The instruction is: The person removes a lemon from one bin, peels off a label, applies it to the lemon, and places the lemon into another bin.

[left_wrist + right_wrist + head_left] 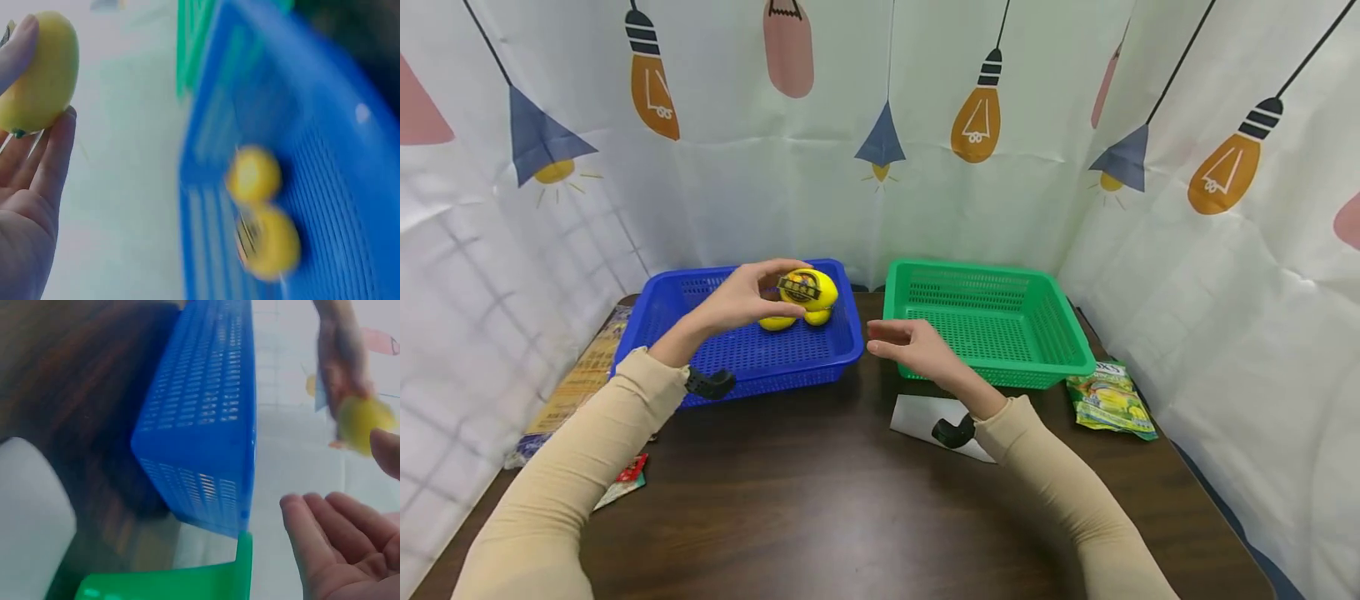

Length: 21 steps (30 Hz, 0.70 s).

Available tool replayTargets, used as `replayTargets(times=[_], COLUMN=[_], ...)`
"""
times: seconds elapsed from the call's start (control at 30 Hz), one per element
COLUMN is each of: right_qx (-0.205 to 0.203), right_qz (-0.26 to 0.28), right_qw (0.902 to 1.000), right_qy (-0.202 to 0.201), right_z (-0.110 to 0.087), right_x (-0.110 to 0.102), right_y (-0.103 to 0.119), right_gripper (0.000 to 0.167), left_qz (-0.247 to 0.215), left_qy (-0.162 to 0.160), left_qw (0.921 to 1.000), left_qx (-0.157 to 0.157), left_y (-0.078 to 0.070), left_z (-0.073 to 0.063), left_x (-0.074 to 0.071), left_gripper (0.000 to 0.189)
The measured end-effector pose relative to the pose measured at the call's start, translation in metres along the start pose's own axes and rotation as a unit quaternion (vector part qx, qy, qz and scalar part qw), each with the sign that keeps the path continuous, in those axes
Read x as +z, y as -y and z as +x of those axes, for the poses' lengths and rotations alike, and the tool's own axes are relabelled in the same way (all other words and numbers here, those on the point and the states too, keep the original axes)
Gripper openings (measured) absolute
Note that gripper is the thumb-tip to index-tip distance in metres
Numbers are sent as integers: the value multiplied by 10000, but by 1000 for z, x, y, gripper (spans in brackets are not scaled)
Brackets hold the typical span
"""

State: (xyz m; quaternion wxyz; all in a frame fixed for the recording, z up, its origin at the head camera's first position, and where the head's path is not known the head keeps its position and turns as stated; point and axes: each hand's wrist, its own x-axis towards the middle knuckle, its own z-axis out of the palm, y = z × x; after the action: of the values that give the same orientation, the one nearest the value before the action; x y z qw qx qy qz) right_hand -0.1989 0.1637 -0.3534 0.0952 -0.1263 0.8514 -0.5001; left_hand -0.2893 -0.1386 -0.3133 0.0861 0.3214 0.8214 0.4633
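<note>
My left hand [743, 293] pinches a yellow lemon [820, 289] with a dark printed label, held above the blue basket [790, 373]. In the left wrist view, thumb and fingers lie on opposite sides of the lemon [47, 75]. Two more yellow lemons lie inside the basket: one lemon [255, 175] beside another lemon [275, 244], both blurred. My right hand [917, 346] hovers near the left front of the green basket [992, 367], holding nothing. Its fingers are relaxed and apart from the thumb in the right wrist view.
A white sheet [917, 414] lies on the dark table [790, 500] under my right wrist. To the right of the green basket sits a green and yellow packet [1111, 402]. Packaging [576, 375] lies along the left edge, with a small red packet [634, 468] nearer.
</note>
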Motion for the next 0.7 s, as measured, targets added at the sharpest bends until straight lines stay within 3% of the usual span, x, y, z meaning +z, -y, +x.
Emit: replayTargets(times=[0.13,0.3,0.47,0.7], right_qx=[42,-89,-66,114], right_qz=[-271,-1456,-2045,-1991], right_qw=[9995,9889,9775,9776], right_qy=[-154,-295,-517,-677], right_z=[15,33,43,46], right_x=[7,19,32,40], right_y=[4,3,1,0], right_gripper=[58,50,42,45], left_qz=[461,1023,1805,2309], left_qy=[-414,-657,-410,130], left_qw=[9958,9794,9533,9311], left_qx=[-668,-1612,-2388,-2820], left_y=[43,88,119,135], left_z=[6,7,10,13], left_x=[-33,-57,-61,-52], left_gripper=[70,81,84,77])
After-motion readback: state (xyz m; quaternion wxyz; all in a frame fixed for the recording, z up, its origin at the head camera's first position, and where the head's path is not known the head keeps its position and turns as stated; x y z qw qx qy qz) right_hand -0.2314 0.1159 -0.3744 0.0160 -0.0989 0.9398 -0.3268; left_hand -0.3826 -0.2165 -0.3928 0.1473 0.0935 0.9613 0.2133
